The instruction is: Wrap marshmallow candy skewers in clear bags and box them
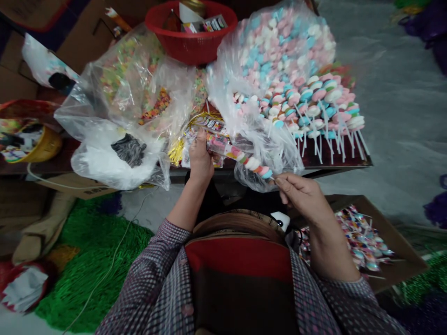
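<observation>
My right hand (pixel 302 193) pinches the white stick of a marshmallow skewer (pixel 253 164), its pastel pieces slanting up to the left. The skewer's upper part is inside a clear printed wrapper (pixel 218 143). My left hand (pixel 201 156) is closed on the other end of that wrapper, thumb on top. Beneath and behind the left hand lie more printed wrappers (pixel 211 123) and gold twist ties (pixel 177 151). To the right, many finished-looking marshmallow skewers (pixel 324 100) are piled with sticks pointing toward me.
A large clear bag of marshmallows (pixel 279 42) stands behind. Bags of gummy candy (pixel 129 70) and a red basket (pixel 190 44) line the table's back. A white plastic bag (pixel 104 158) lies left. An open carton (pixel 401 260) of wrapped candy sits below right; green strands (pixel 98 251) cover the floor left.
</observation>
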`<state>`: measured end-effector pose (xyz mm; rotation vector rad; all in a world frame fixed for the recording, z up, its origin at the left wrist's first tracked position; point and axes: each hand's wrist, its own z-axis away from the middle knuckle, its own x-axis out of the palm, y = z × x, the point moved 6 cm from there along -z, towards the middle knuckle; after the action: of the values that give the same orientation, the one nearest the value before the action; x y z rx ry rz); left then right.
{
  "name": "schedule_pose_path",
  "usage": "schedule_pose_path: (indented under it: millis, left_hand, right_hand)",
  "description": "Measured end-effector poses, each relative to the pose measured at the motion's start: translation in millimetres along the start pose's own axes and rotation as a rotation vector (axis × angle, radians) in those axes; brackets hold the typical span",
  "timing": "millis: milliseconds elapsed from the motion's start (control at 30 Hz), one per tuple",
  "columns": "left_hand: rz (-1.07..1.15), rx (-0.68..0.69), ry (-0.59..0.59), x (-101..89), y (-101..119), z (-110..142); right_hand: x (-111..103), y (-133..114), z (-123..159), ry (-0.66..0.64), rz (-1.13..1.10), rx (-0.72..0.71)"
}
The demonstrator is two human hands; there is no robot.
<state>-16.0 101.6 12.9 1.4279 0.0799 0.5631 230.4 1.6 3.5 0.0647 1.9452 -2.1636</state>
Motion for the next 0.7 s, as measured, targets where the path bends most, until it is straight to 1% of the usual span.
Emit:
schedule_pose_path:
  millis: [133, 233, 300, 367, 467, 533, 633, 700]
  left_hand:
    - [-0.075, 0.054, -0.033, -0.8, 1, 2]
    - [-0.141, 0.138, -0.035, -3.6, 3, 3]
    - [-0.175, 0.184, -0.027, -5.4, 4, 3]
    - [-0.202, 0.206, -0.012, -6.7, 4, 3]
    - [-0.211, 0.228, -0.002, -6.1, 4, 3]
    - [-0.200, 0.243, -0.003, -5.1, 4, 3]
    - [-0.185, 0.254, 0.016, -5.4, 7, 2]
    - [-0.177, 0.246, 0.029, -6.0, 9, 2]
  right_hand:
    - [-3, 1, -2, 0.129, -0.015, -0.037]
    - [-1, 3, -4, 0.229, -0.017, -0.099]
    - [1, 6, -5, 0.264, -0.023, -0.107]
    - [6, 12, -6, 0.246, -0.102, -0.057]
    - [16, 21, -9, 0.168, -0.281, 0.023]
    - [21, 24, -11, 0.149, -0.340, 0.025]
    - [24, 23, -13, 0.173, -0.322, -0.032]
    - [23, 20, -12, 0.207, -0.245, -0.072]
